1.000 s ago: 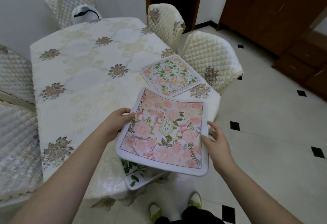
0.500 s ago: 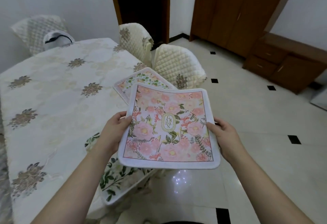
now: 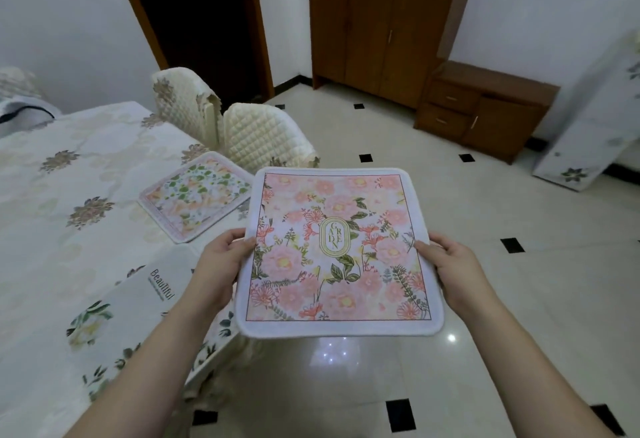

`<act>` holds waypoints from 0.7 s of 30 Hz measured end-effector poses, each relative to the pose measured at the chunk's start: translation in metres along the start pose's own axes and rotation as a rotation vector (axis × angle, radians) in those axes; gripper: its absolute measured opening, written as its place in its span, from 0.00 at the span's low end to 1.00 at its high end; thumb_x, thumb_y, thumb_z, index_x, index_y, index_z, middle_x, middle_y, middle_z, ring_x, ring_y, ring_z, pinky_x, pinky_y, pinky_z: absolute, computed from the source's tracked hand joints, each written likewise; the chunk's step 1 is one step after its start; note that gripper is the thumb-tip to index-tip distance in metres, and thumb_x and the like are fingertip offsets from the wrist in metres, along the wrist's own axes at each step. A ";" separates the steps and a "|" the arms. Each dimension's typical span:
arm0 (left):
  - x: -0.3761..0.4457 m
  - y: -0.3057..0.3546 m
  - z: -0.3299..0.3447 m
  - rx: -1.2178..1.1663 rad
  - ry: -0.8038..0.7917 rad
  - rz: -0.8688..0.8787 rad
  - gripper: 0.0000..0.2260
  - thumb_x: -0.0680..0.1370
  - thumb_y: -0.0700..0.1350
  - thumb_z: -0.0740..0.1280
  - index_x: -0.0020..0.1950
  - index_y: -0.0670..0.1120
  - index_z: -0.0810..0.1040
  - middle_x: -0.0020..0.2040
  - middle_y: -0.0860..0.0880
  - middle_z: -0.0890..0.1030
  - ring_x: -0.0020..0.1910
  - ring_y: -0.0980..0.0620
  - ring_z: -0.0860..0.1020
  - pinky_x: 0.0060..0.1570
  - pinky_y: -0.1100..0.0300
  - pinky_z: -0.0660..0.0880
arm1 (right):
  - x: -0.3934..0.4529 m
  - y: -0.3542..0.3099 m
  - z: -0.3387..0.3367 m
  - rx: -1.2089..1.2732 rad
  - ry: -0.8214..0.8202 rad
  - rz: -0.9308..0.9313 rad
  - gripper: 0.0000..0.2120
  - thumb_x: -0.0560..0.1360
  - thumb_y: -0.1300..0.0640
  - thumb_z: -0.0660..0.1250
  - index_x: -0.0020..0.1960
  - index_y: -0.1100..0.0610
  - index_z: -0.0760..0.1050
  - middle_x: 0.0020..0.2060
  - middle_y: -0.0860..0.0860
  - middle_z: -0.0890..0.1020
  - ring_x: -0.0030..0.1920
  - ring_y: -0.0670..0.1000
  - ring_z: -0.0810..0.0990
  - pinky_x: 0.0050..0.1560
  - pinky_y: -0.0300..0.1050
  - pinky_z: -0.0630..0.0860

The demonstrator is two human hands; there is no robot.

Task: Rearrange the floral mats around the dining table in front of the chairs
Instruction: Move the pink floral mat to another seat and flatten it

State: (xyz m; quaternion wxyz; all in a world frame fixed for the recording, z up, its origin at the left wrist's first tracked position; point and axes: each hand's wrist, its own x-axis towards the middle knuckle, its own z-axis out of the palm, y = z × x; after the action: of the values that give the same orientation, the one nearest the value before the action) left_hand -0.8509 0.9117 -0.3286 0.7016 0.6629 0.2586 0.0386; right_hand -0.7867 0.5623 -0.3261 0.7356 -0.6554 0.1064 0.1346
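The left hand (image 3: 221, 264) grips the left edge of the pink floral mat (image 3: 337, 254), thumb on top. The right hand (image 3: 450, 264) grips the right edge in the same manner. The mat is held flat in the air, off the near right corner of the dining table (image 3: 69, 230) and above the floor (image 3: 485, 299). Its centre bears an oval emblem reading GARDEN.

The table carries a cream tablecloth with brown flower motifs. A green-and-orange floral mat (image 3: 195, 195) lies on the right edge of the table, in front of a quilted chair (image 3: 266, 140). A second quilted chair (image 3: 183, 102) stands just beyond the first. A white mat printed with green leaves and the word Beautiful (image 3: 138, 313) lies at the near corner, partly overhanging the edge.

The floor is glossy cream tile with small black inset squares. A tall wooden cabinet (image 3: 381, 29) stands against the far wall, with a low wooden drawer unit (image 3: 485, 108) to its right. A dark doorway (image 3: 197, 18) opens to its left
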 end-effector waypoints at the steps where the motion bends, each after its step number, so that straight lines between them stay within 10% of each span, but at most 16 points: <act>1: 0.002 -0.001 0.010 0.012 -0.006 -0.002 0.06 0.80 0.41 0.67 0.56 0.43 0.79 0.42 0.42 0.86 0.34 0.45 0.83 0.31 0.53 0.79 | 0.001 -0.004 -0.009 0.003 0.007 -0.005 0.12 0.78 0.63 0.67 0.61 0.59 0.78 0.47 0.60 0.86 0.41 0.58 0.86 0.37 0.48 0.83; 21: 0.128 0.046 0.080 -0.085 -0.148 -0.008 0.07 0.79 0.41 0.68 0.55 0.43 0.82 0.46 0.41 0.86 0.40 0.42 0.84 0.44 0.46 0.81 | 0.106 -0.060 -0.033 0.035 0.059 -0.044 0.11 0.78 0.61 0.67 0.60 0.57 0.78 0.48 0.59 0.86 0.43 0.56 0.86 0.39 0.48 0.83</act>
State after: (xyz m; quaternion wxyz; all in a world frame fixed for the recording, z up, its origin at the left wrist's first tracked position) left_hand -0.6941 0.8954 -0.3256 0.7466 0.6323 0.2067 -0.0024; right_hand -0.6664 0.5295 -0.3091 0.7461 -0.6484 0.1160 0.0969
